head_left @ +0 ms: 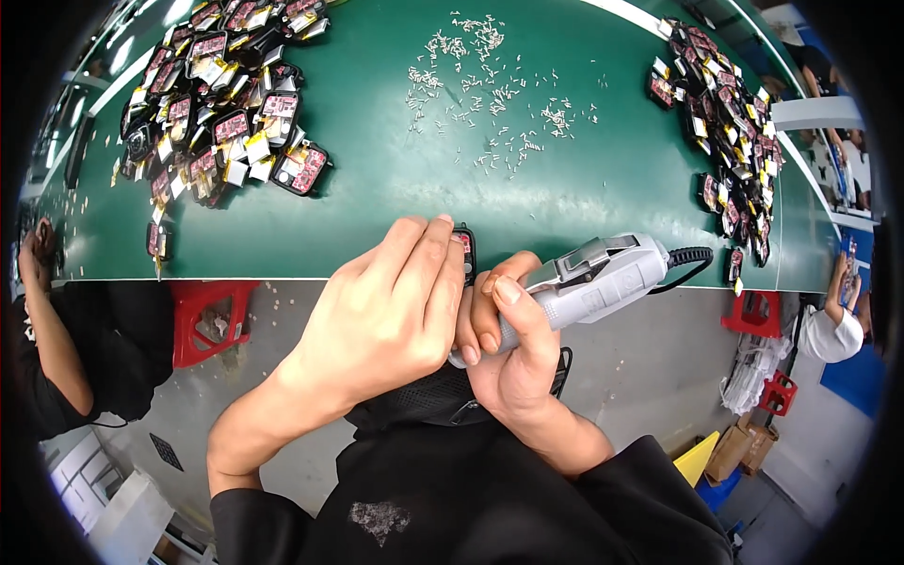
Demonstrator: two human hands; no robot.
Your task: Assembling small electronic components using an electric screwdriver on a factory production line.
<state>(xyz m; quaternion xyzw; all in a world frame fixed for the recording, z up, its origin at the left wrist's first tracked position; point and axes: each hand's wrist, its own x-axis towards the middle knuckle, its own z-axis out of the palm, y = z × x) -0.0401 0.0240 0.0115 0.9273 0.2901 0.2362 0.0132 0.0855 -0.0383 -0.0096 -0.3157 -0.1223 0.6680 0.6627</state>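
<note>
At the near edge of the green table, my left hand is closed at a small black device casing with a red circuit board in it. Its fingers lie close together and cover most of the casing. My right hand wraps round a grey electric screwdriver, whose corded end points up to the right. The tool's other end is hidden behind my hands, so whether it touches the casing cannot be seen.
Open black casings with red boards and pale battery packs lie heaped at far left and along the right. Small pale slivers are scattered over the green table. Red stools stand below. Other people sit at both sides.
</note>
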